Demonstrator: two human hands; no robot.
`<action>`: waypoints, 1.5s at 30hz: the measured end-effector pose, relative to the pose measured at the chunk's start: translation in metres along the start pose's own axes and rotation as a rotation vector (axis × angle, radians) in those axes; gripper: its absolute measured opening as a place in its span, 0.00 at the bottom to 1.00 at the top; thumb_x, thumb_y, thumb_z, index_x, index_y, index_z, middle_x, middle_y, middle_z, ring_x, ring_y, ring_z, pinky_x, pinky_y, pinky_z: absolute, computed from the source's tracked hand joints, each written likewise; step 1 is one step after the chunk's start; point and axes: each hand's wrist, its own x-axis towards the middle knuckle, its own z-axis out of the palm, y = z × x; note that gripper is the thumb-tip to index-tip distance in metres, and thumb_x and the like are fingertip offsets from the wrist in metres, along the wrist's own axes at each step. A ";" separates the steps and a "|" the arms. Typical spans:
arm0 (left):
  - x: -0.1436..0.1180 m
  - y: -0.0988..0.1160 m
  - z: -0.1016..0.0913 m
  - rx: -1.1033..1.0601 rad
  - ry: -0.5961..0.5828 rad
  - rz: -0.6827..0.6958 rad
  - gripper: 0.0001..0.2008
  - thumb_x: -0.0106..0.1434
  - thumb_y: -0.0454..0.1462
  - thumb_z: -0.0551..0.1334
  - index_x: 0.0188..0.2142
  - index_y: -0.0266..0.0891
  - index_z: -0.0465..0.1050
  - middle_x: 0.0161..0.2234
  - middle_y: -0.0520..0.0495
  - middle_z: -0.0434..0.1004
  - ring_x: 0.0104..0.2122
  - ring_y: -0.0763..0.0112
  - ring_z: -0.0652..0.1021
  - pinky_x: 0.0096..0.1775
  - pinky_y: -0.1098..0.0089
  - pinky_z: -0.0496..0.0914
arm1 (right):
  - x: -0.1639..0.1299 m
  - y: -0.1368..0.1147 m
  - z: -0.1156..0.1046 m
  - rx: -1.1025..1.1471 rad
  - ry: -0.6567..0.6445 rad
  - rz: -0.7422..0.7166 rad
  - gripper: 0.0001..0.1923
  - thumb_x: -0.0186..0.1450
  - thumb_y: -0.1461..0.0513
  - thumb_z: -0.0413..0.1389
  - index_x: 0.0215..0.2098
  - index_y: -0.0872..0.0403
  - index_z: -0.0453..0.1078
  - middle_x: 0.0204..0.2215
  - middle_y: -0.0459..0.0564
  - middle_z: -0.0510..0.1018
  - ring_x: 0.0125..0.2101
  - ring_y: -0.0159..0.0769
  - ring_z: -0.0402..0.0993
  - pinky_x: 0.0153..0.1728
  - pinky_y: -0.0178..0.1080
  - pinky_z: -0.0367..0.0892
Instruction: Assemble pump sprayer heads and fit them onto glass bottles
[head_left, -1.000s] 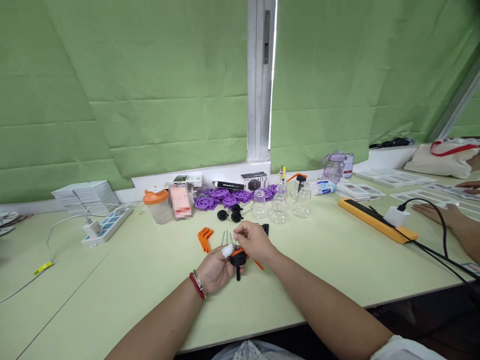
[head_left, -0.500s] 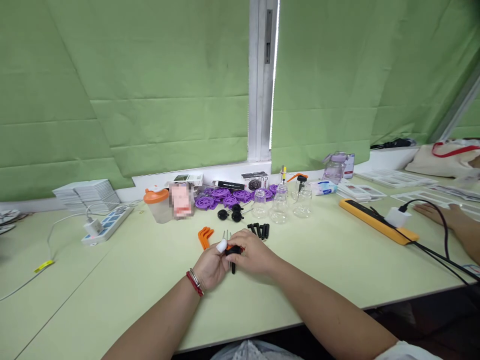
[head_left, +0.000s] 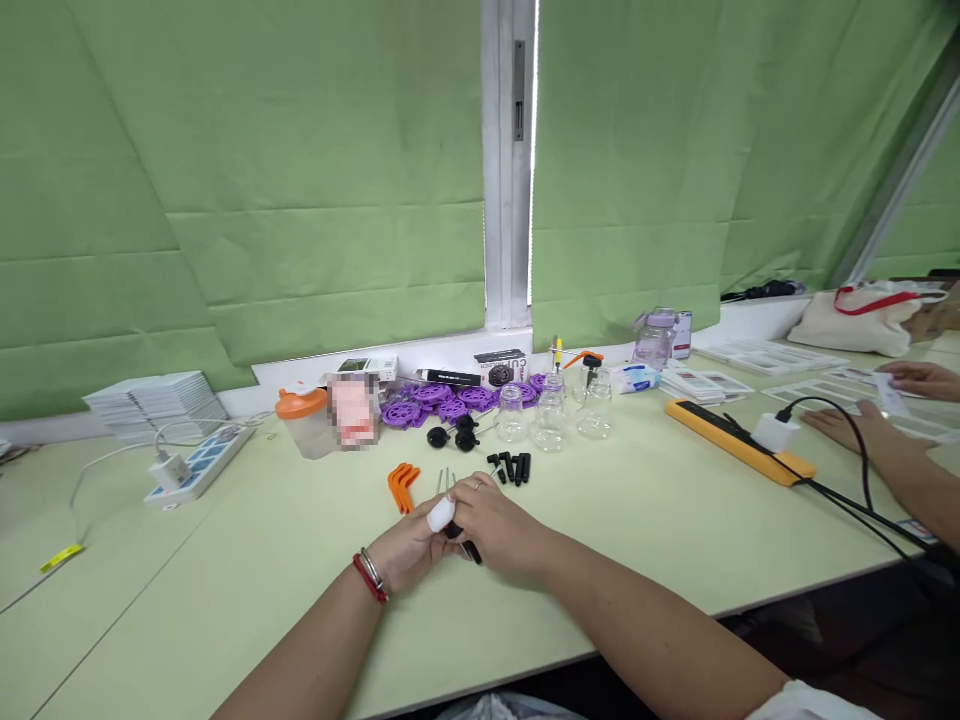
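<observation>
I have both hands together low over the desk point(head_left: 225, 600), just in front of me. My left hand point(head_left: 409, 548), with a white wrap on one fingertip, curls around a small black part point(head_left: 459, 536); my right hand point(head_left: 499, 520) closes over it from the other side, so most of the piece is hidden and I cannot tell how its ends sit. A short black stem pokes out below the fingers, near the desk surface.

To do this well, I judge that I should keep the left hand as the steady clamp and let the right do the fine turning or pressing, with wrists resting on the desk. The thin metal pins point(head_left: 444, 479) and the orange clips point(head_left: 400, 486) lie just beyond my knuckles, and the loose black pegs point(head_left: 511, 466) a little further right, so I should keep my elbows still to avoid sweeping them. The clear bottles point(head_left: 551, 420) stand well behind.
</observation>
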 end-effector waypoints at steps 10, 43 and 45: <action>-0.007 0.026 0.019 0.346 -0.148 0.148 0.14 0.44 0.35 0.71 0.32 0.41 0.74 0.40 0.44 0.71 0.43 0.59 0.70 0.45 0.60 0.63 | -0.005 -0.011 -0.008 0.147 -0.050 -0.033 0.17 0.57 0.72 0.53 0.41 0.50 0.70 0.46 0.48 0.69 0.48 0.38 0.59 0.51 0.44 0.53; 0.007 0.018 -0.031 0.186 0.393 0.193 0.23 0.48 0.32 0.67 0.43 0.40 0.64 0.34 0.52 0.68 0.27 0.78 0.67 0.28 0.74 0.62 | 0.006 0.074 -0.019 0.100 0.047 0.888 0.05 0.59 0.61 0.56 0.30 0.55 0.72 0.31 0.52 0.76 0.32 0.38 0.72 0.31 0.36 0.63; 0.008 0.016 -0.034 0.174 0.411 0.193 0.23 0.47 0.32 0.67 0.43 0.40 0.65 0.33 0.53 0.68 0.27 0.79 0.67 0.27 0.75 0.61 | 0.011 0.076 -0.014 0.005 -0.062 0.951 0.04 0.58 0.62 0.56 0.29 0.55 0.72 0.30 0.52 0.77 0.32 0.40 0.73 0.28 0.36 0.62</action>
